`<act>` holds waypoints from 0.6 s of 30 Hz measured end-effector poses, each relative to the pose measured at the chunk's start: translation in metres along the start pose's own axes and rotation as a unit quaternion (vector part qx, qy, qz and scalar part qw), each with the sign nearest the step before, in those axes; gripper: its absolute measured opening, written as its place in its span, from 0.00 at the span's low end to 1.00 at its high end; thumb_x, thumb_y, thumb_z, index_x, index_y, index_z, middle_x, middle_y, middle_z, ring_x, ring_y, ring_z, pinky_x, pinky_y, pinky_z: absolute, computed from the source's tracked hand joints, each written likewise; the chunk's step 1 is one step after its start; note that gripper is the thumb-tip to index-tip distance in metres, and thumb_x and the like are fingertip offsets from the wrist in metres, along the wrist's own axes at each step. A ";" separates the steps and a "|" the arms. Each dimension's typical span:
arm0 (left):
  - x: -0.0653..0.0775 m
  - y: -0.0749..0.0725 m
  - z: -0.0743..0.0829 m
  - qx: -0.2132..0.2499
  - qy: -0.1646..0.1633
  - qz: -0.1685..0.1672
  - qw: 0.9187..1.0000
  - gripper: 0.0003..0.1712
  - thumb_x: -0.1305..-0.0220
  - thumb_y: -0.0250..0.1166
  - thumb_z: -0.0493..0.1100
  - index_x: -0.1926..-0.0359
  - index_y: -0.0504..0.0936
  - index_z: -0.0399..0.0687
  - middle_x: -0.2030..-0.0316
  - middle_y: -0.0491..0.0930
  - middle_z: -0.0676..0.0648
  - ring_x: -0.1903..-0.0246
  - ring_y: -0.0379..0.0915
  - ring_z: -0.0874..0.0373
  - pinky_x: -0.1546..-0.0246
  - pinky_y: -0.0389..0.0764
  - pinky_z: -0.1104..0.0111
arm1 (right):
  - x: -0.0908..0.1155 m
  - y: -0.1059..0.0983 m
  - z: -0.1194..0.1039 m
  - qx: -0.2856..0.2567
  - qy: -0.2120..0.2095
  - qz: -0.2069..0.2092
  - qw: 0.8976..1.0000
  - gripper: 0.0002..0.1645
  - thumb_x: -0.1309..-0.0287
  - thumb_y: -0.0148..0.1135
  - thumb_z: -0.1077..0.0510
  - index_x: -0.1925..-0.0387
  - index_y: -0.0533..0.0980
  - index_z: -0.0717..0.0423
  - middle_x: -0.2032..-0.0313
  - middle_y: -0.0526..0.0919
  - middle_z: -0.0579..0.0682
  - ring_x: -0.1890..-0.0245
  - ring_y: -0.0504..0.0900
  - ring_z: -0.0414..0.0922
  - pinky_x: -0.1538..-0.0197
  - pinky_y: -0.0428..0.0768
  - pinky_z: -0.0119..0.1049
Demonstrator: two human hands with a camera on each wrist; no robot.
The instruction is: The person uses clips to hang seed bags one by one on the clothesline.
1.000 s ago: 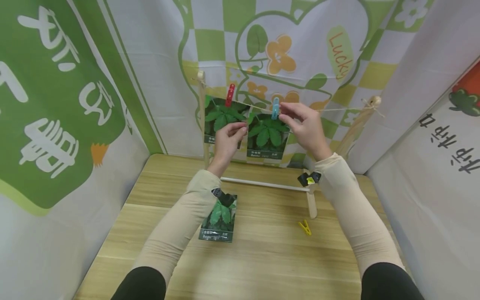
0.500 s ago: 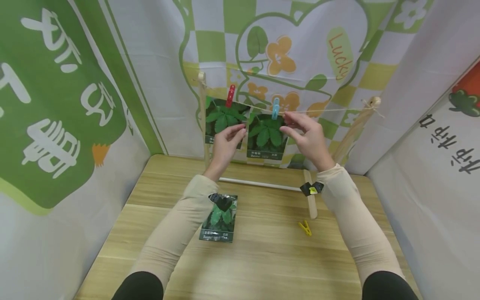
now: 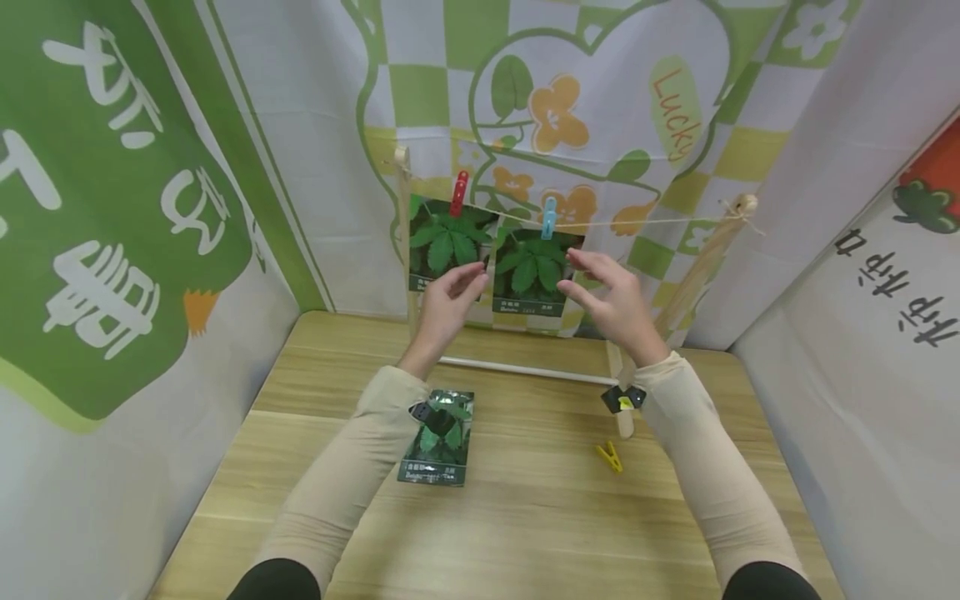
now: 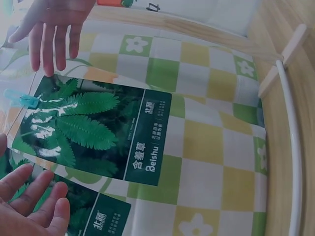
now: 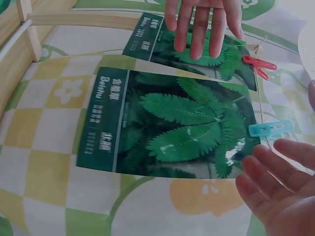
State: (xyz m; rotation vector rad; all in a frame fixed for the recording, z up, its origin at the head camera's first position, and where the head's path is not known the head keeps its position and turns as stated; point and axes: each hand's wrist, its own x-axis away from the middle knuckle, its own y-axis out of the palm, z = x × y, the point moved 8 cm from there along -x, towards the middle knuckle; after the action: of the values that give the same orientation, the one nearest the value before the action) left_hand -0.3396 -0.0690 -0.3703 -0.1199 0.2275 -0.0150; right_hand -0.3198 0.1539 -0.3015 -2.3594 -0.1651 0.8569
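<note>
Two green seed packets with leaf pictures hang from a string (image 3: 660, 221). The left packet (image 3: 442, 242) is held by a red clothespin (image 3: 459, 194), the right packet (image 3: 527, 275) by a blue clothespin (image 3: 549, 218). My left hand (image 3: 444, 312) has relaxed fingers in front of the left packet, near the gap between the two. Beside the right packet's right edge is my right hand (image 3: 617, 302), fingers loosely extended. In the right wrist view both hands show empty palms, the right hand (image 5: 280, 184) just below the blue clothespin (image 5: 270, 128).
A third seed packet (image 3: 431, 458) lies on the wooden table (image 3: 540, 517), partly under the left forearm. To the right lies a yellow clothespin (image 3: 611, 456). The wooden frame (image 3: 690, 262) carries the string, with a white rod (image 3: 525, 368) low between its feet.
My right hand has let go of the blue clothespin and come down beside the packet. My left hand has lowered slightly. The right packet stays hanging on the string.
</note>
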 end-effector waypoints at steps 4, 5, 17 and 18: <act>0.004 -0.002 -0.004 -0.004 -0.004 0.002 1.000 0.25 0.31 0.61 0.49 0.38 0.75 0.43 0.41 0.79 0.41 0.43 0.77 0.49 0.37 0.74 0.62 | 0.007 0.003 0.005 0.001 0.009 -0.006 1.000 0.30 0.42 0.67 0.62 0.38 0.71 0.65 0.43 0.78 0.63 0.43 0.77 0.56 0.40 0.76 0.53; 0.005 -0.002 -0.005 -0.005 -0.003 0.002 1.000 0.25 0.31 0.61 0.48 0.38 0.75 0.42 0.41 0.78 0.41 0.43 0.76 0.49 0.37 0.74 0.62 | 0.009 0.004 0.007 0.001 0.012 -0.009 1.000 0.30 0.42 0.67 0.62 0.38 0.71 0.65 0.43 0.78 0.63 0.43 0.77 0.56 0.40 0.76 0.53; 0.019 -0.005 -0.012 -0.013 -0.007 -0.006 1.000 0.26 0.32 0.62 0.45 0.37 0.72 0.38 0.39 0.76 0.38 0.39 0.72 0.47 0.34 0.72 0.58 | 0.029 0.008 0.021 0.006 0.040 -0.008 0.999 0.30 0.40 0.66 0.60 0.38 0.71 0.65 0.43 0.78 0.63 0.44 0.77 0.57 0.41 0.77 0.53; 0.020 -0.005 -0.014 -0.014 -0.011 -0.007 1.000 0.26 0.32 0.62 0.46 0.37 0.72 0.39 0.39 0.75 0.38 0.38 0.72 0.47 0.34 0.71 0.58 | 0.030 0.008 0.023 0.006 0.043 -0.008 0.999 0.30 0.40 0.66 0.59 0.39 0.71 0.65 0.43 0.78 0.63 0.44 0.77 0.57 0.41 0.77 0.53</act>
State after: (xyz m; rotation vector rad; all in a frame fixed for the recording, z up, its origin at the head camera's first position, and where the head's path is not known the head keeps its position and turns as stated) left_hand -0.3233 -0.0762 -0.3877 -0.1500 0.2048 -0.0249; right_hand -0.3106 0.1683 -0.3364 -2.3758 -0.1429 0.7452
